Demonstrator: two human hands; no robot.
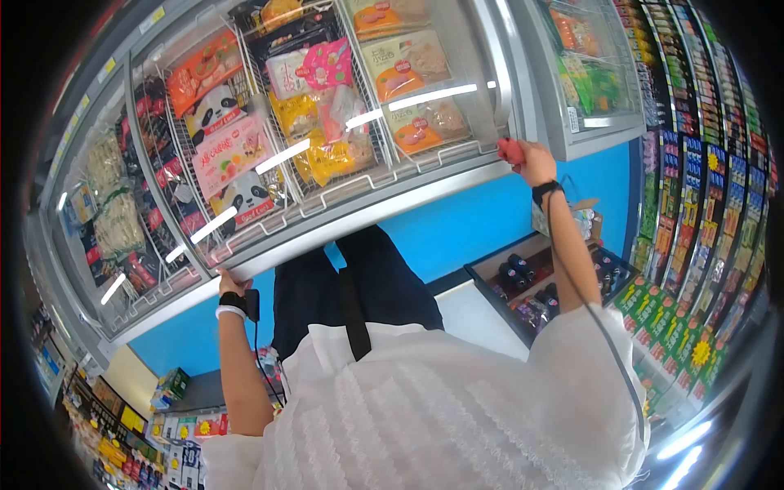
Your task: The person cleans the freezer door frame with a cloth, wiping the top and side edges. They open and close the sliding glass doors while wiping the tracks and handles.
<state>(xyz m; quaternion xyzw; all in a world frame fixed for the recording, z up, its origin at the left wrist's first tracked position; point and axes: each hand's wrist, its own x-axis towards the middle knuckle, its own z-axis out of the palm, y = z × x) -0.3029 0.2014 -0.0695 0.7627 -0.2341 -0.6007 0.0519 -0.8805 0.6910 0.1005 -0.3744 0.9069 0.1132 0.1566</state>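
A chest freezer (335, 200) with sliding glass lids fills the upper part of the head view. At the lower left of its front edge is my left hand (233, 284), fingers curled against the rim and partly hidden. My right hand (535, 163) is closed around a small crumpled pinkish-red cloth (510, 150), close to the freezer's right front corner. Beneath the glass lie frozen food packs: panda-print bags (247, 198), a pink bag (233, 155), yellow bags (331, 163) and orange-and-white packs (425, 124).
White wire baskets (322, 196) divide the freezer. Another glass-topped freezer (592, 61) adjoins on the right. Tall stocked shelves (694, 171) stand at far right. Below my right arm are a shelf of dark bottles (523, 269) and stacked green cartons (661, 322). Goods fill shelves (184, 429) at lower left.
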